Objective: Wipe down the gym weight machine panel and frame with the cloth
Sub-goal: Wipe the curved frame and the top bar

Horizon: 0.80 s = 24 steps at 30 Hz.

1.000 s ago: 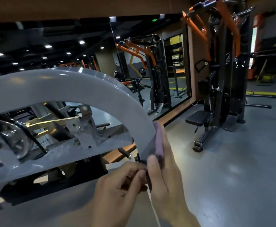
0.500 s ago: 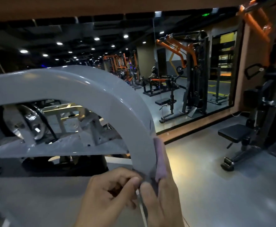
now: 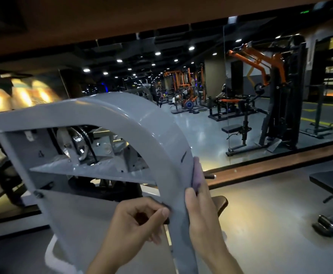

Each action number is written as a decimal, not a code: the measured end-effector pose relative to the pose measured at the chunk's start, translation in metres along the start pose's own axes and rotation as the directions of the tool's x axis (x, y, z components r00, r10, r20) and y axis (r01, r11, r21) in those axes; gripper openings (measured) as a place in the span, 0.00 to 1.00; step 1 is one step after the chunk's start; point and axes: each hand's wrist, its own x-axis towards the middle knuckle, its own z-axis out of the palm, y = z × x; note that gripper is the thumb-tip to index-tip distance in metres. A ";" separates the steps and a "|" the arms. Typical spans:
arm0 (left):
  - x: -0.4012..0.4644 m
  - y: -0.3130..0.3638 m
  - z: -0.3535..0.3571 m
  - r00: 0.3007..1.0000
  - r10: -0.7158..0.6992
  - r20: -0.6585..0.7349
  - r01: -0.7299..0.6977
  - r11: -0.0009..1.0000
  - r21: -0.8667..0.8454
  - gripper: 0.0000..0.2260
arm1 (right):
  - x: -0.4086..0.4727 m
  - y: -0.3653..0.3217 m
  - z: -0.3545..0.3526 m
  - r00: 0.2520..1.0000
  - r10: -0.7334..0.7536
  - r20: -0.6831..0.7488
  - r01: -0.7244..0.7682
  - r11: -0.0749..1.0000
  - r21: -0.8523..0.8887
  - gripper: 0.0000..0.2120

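The grey weight machine frame [image 3: 134,115] curves over from the left and drops down in front of me. A flat grey panel [image 3: 78,212] sits below its cross shelf. A pinkish-purple cloth [image 3: 197,175] is pressed against the frame's right edge under my right hand [image 3: 203,218]. My left hand [image 3: 136,226] is on the frame's left side, with thumb and fingers pinching a small dark bit at the edge [image 3: 166,207]. Most of the cloth is hidden behind the frame and my fingers.
A chrome pulley [image 3: 78,143] with a black cable shows inside the frame opening. A wall mirror [image 3: 240,95] behind reflects orange and black machines. A black padded seat [image 3: 331,180] stands on the grey floor at the right.
The view has turned left and moved closer to the frame. Both hands stay at the frame's lower right edge, with the right hand and cloth slightly higher against it.
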 end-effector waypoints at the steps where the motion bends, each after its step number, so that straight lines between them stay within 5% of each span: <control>1: -0.001 0.001 0.001 1.000 -0.004 -0.007 0.004 1.000 0.004 0.13 | 0.011 -0.010 -0.002 1.000 -0.023 0.010 0.023 0.999 -0.031 0.36; 8: -0.009 0.000 0.007 0.998 -0.028 -0.060 0.029 0.999 0.018 0.11 | 0.062 -0.088 0.025 0.931 -0.344 0.119 0.363 0.854 -0.371 0.42; 14: -0.012 0.000 0.010 0.999 0.004 -0.048 -0.006 0.999 -0.046 0.07 | -0.025 -0.022 0.024 0.948 -0.318 -0.005 0.302 0.907 -0.294 0.39; 24: -0.016 -0.001 0.011 0.998 -0.002 -0.068 -0.001 0.999 -0.050 0.08 | 0.041 -0.066 0.026 0.901 -0.430 0.062 0.415 0.810 -0.415 0.35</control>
